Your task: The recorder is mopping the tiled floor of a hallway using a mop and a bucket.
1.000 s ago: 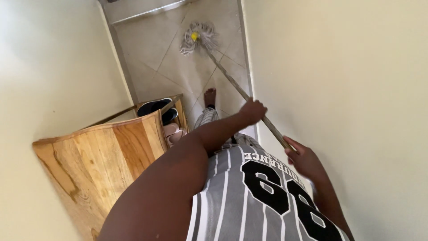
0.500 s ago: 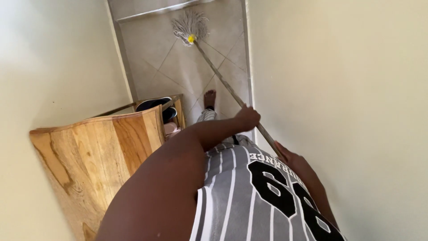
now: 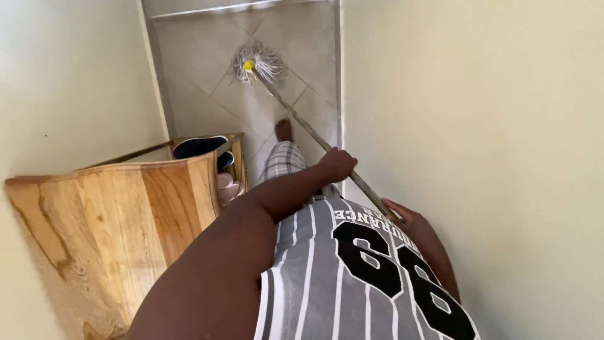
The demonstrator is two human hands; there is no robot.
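Fingers of the left hand (image 3: 336, 165) wrap tight round the mop handle (image 3: 302, 126), partway down its length; those of the right hand (image 3: 409, 220) close on the same handle at its near end, close against the striped grey shirt (image 3: 327, 277).

Going left to right: a pale painted wall (image 3: 69, 82) fills the left edge. Against it stands a wooden shoe rack (image 3: 113, 220), its top a smooth plank with strong honey-and-brown grain and a rounded front edge. Its lower shelves hold dark shoes (image 3: 198, 148) above and pale pink slippers (image 3: 226, 187) beneath. Next comes the floor (image 3: 195, 56), large beige tiles laid on the diagonal with thin dark joints. The mop head (image 3: 255, 62), a splay of grey stringy strands round a yellow collar, lies flat on these tiles well ahead of a bare foot (image 3: 283, 130). The thin straight handle slants back from it toward the hands. A second plain wall (image 3: 491, 126) closes the right side, leaving only a narrow corridor of floor between rack and wall.
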